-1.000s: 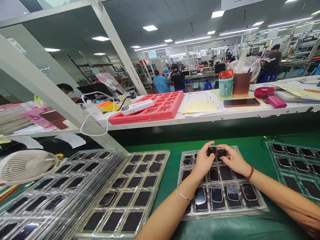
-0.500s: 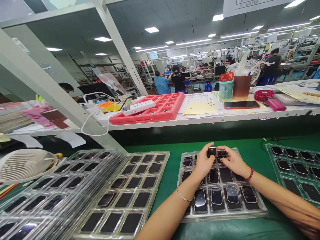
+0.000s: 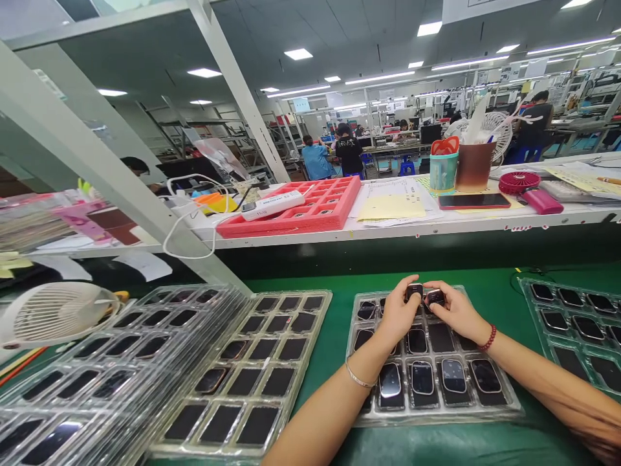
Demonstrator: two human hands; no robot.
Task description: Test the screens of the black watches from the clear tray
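My left hand pinches a smartwatch body between thumb and fingers, its dark screen toward me. Close beside it, my right hand grips a second smartwatch body, which is tilted. Both are held over the far side of a clear plastic tray. Watch bodies lie in several of that tray's pockets, such as the watch body in the near row. One pocket below my right hand shows only a dark pad. My hands hide part of the far rows.
Left of the tray stand another clear tray and a tall tray stack. A further tray lies at right. A shelf behind carries a red foam tray, papers, a phone and cups. A white fan is at far left.
The watch body in my right hand has tilted, and the one in my left hand has turned slightly. Both hands stay over the tray. The whole view has shifted slightly.
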